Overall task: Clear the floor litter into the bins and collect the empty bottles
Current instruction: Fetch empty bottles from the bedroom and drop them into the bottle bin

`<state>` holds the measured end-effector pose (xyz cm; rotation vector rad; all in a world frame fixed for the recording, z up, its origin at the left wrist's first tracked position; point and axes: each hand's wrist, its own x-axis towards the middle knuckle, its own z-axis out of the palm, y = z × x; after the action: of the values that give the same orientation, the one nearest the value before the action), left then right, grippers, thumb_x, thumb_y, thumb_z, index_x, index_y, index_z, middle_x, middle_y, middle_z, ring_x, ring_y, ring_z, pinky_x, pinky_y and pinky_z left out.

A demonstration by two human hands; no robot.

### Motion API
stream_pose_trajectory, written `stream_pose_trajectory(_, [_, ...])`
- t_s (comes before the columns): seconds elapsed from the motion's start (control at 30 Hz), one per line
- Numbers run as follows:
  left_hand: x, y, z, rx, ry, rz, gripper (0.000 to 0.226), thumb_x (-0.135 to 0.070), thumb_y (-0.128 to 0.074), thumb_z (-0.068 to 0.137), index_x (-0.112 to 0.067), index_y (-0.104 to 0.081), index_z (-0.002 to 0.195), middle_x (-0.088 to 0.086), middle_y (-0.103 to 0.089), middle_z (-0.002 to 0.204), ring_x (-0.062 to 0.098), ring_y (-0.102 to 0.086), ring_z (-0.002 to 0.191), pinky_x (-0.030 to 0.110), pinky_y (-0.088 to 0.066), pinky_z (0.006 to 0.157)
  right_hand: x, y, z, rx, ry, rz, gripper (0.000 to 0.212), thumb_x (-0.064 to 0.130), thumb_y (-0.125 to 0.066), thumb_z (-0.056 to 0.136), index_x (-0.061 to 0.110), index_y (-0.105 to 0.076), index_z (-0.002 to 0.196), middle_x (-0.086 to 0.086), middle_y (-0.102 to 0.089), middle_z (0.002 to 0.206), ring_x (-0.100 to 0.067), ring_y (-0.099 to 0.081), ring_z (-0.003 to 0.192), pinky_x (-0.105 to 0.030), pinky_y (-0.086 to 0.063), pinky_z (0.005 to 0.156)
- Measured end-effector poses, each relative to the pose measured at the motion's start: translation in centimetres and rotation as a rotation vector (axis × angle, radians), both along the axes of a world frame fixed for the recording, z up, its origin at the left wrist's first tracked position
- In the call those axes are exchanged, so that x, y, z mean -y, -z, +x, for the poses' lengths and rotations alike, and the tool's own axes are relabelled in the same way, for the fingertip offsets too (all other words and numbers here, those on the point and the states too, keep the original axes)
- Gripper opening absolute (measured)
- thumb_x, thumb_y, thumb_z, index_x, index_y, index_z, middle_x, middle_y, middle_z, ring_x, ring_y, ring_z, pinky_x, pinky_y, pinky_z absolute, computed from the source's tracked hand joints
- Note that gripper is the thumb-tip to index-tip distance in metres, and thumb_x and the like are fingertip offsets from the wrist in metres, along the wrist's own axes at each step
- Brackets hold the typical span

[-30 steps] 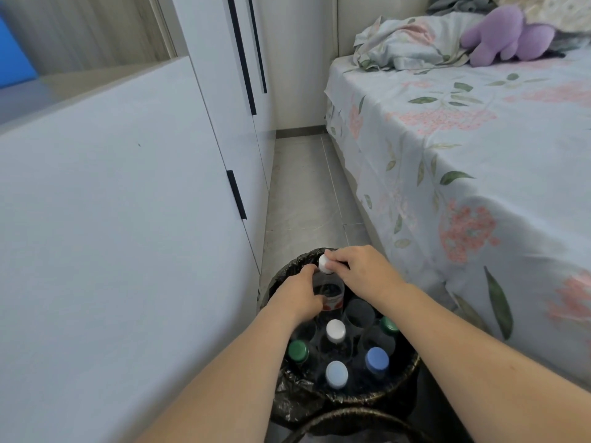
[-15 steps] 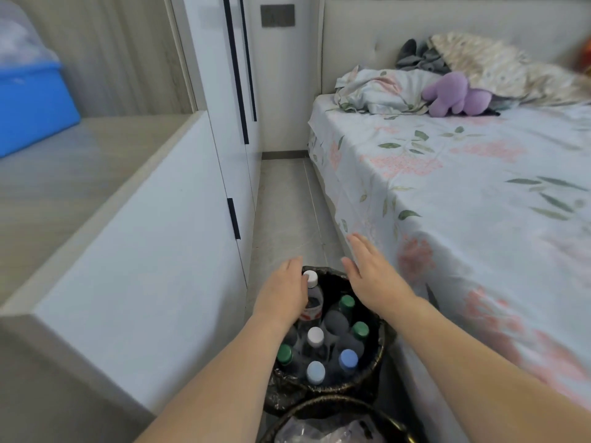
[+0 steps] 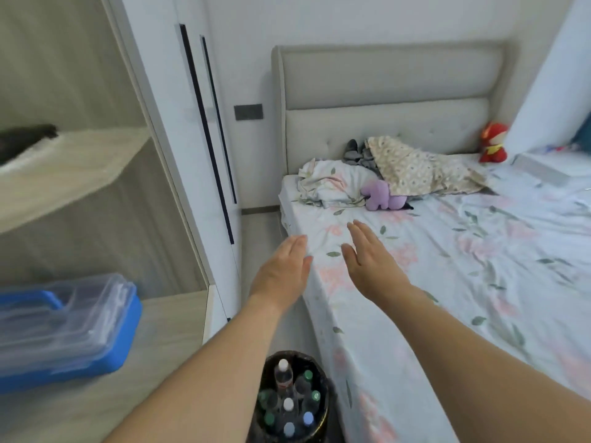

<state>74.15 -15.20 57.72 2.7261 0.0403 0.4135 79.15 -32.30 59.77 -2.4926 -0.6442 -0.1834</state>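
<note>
Bottles (image 3: pixel 288 401) stand capped in the bin (image 3: pixel 323 382) on the floor beside the bed (image 3: pixel 447 266). Left hand (image 3: pixel 281 273) and right hand (image 3: pixel 371 260) hover above, each grip spread, empty.

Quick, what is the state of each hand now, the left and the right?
Left hand: open, fingers straight, holding nothing.
Right hand: open, fingers straight, holding nothing.
</note>
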Motion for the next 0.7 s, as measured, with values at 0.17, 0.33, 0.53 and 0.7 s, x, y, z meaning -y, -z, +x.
stream_pose_trajectory(0.17, [2.4,-22.2,-0.5,0.126,-0.014,0.003,0.048,-0.028,-0.038,0.104,-0.011,-0.033,0.149,0.005,-0.032,0.156,0.022,-0.033,0.141,0.033,-0.033,0.108,4.1,-20.3,-1.2,0.074,0.045,-0.048,0.047,0.022,-0.026,0.104,-0.006,-0.047,0.135,-0.026,-0.039,0.146,-0.038,-0.036,0.138,-0.050,-0.034,0.110])
stream_pose_trajectory(0.33, [4.6,-34.8,-3.3,0.231,-0.009,0.001,0.049,-0.028,-0.041,0.103,-0.009,-0.034,0.148,0.006,-0.036,0.154,0.023,-0.037,0.139,0.036,-0.035,0.107,9.4,-31.0,-4.5,0.050,0.113,-0.058,0.054,0.027,-0.034,0.102,0.007,-0.022,0.151,-0.008,-0.018,0.159,-0.018,-0.012,0.148,-0.029,-0.009,0.119])
stream_pose_trajectory(0.53, [5.8,-38.7,-3.9,0.229,0.090,0.088,0.052,-0.029,-0.046,0.102,-0.007,-0.034,0.148,0.010,-0.035,0.154,0.022,-0.030,0.143,0.035,-0.029,0.113,12.7,-35.3,-7.4,0.095,0.235,-0.035,0.055,0.024,-0.036,0.102,0.005,-0.020,0.151,-0.010,-0.016,0.160,-0.021,-0.012,0.148,-0.029,-0.008,0.118])
stream_pose_trajectory(0.7, [8.4,-39.8,-3.3,0.247,0.222,0.112,0.049,-0.027,-0.047,0.101,-0.006,-0.038,0.144,0.009,-0.039,0.151,0.024,-0.036,0.139,0.035,-0.033,0.109,14.1,-36.6,-10.3,0.104,0.344,-0.009,0.054,0.024,-0.035,0.102,0.006,-0.019,0.151,-0.010,-0.016,0.160,-0.019,-0.010,0.148,-0.025,-0.006,0.116])
